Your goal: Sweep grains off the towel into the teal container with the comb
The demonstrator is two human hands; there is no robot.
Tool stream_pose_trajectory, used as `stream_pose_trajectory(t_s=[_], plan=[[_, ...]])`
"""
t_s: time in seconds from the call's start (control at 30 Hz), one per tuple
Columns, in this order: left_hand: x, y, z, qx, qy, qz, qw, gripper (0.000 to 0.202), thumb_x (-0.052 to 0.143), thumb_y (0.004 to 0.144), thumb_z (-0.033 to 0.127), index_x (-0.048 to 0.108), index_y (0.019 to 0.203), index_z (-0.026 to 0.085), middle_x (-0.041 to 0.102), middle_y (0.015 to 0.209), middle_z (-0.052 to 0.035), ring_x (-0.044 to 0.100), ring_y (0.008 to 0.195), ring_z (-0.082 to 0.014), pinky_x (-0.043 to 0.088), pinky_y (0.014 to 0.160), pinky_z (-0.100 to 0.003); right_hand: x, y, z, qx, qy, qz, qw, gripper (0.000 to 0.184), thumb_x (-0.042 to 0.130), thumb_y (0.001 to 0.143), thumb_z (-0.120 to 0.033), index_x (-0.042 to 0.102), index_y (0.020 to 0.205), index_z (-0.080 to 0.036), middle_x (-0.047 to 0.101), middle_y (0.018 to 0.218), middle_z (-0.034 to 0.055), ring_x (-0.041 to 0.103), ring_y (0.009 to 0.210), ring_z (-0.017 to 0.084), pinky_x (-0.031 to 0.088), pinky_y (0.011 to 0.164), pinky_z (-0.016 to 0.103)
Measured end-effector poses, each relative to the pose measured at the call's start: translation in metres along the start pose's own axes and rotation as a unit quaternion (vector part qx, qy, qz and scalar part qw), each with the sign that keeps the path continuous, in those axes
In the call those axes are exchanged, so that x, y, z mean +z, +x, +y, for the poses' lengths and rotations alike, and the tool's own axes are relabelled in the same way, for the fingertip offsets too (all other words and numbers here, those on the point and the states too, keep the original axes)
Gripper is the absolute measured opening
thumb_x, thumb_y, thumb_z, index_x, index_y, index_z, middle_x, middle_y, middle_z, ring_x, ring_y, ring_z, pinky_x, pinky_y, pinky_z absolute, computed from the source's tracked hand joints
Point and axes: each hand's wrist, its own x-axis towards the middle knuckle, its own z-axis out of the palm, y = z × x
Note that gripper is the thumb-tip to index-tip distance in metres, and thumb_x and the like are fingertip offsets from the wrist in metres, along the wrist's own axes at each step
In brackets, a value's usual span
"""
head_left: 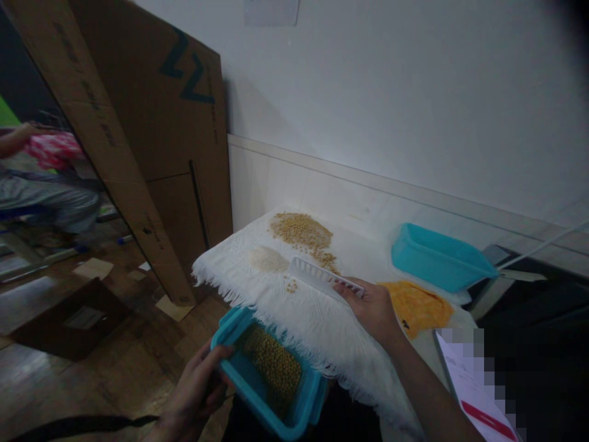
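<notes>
My left hand (pixel 197 387) is closed around the near left corner of a teal container (pixel 257 393) partly filled with yellow-green beans, held just under the fringed edge of a white cloth (pixel 304 319). My right hand (pixel 372 307) grips one end of a white slotted plastic scraper (pixel 322 277), whose other end rests on the cloth. A pile of tan beans (pixel 304 233) lies on the cloth behind the scraper. A few stray beans (pixel 291 285) sit in front of it. A small heap of white grains (pixel 268 259) lies to the left.
A teal lid or tray (pixel 437 258) sits at the back right, with an orange cloth (pixel 418 307) in front of it. Papers (pixel 473 387) lie at the right. Large cardboard panels (pixel 151 135) lean against the wall at left. Another person (pixel 41 172) is far left on the wooden floor.
</notes>
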Motion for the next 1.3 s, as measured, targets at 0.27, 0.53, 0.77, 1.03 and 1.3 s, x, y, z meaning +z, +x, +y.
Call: stream_pose_trajectory(t_s=[0.27, 0.53, 0.77, 1.03, 1.3], plan=[[0.007, -0.006, 0.010, -0.010, 0.005, 0.001, 1.000, 0.040, 0.084, 0.052, 0.052, 0.060, 0.064, 0.023, 0.039, 0.031, 0.0110, 0.022, 0.026, -0.0023, 0.013, 0.030, -0.014, -0.004, -0.009, 0.002, -0.004, 0.022, -0.041, 0.999, 0.029, 0.067, 0.085, -0.044, 0.084, 0.089, -0.020, 0.082, 0.083, 0.0052, 0.076, 0.067, 0.023, 0.055, 0.057, 0.027], [0.002, -0.004, 0.003, 0.002, -0.013, -0.005, 1.000, 0.040, 0.084, 0.057, 0.053, 0.059, 0.067, 0.023, 0.042, 0.034, 0.0110, 0.023, 0.026, -0.0019, 0.012, 0.030, -0.013, 0.005, -0.005, -0.007, -0.013, 0.056, -0.051, 0.997, 0.026, 0.067, 0.086, -0.040, 0.084, 0.091, -0.021, 0.082, 0.082, 0.0033, 0.077, 0.070, 0.023, 0.059, 0.062, 0.028], [-0.001, 0.000, 0.002, -0.002, -0.001, -0.016, 1.000, 0.034, 0.082, 0.061, 0.048, 0.062, 0.071, 0.023, 0.047, 0.036, 0.0084, 0.025, 0.025, -0.0026, 0.014, 0.030, -0.013, -0.001, -0.022, -0.007, -0.019, 0.086, -0.066, 0.994, 0.020, 0.072, 0.084, -0.037, 0.084, 0.092, -0.025, 0.082, 0.090, 0.0036, 0.080, 0.083, 0.026, 0.065, 0.079, 0.035], [0.002, -0.005, 0.004, 0.007, -0.012, -0.022, 1.000, 0.036, 0.084, 0.062, 0.046, 0.058, 0.067, 0.022, 0.047, 0.038, 0.0101, 0.025, 0.026, -0.0011, 0.014, 0.030, -0.012, 0.008, -0.025, -0.010, -0.042, 0.081, -0.036, 0.995, 0.018, 0.070, 0.086, -0.033, 0.084, 0.095, -0.026, 0.082, 0.090, 0.0031, 0.080, 0.081, 0.025, 0.066, 0.075, 0.033], [0.001, -0.006, 0.004, 0.001, -0.013, -0.018, 1.000, 0.033, 0.082, 0.065, 0.045, 0.061, 0.072, 0.022, 0.053, 0.040, 0.0081, 0.028, 0.025, -0.0011, 0.017, 0.029, -0.011, 0.009, -0.073, -0.022, -0.163, 0.050, -0.039, 0.985, 0.020, 0.067, 0.092, -0.026, 0.082, 0.105, -0.028, 0.082, 0.099, 0.0025, 0.080, 0.087, 0.021, 0.066, 0.080, 0.029]])
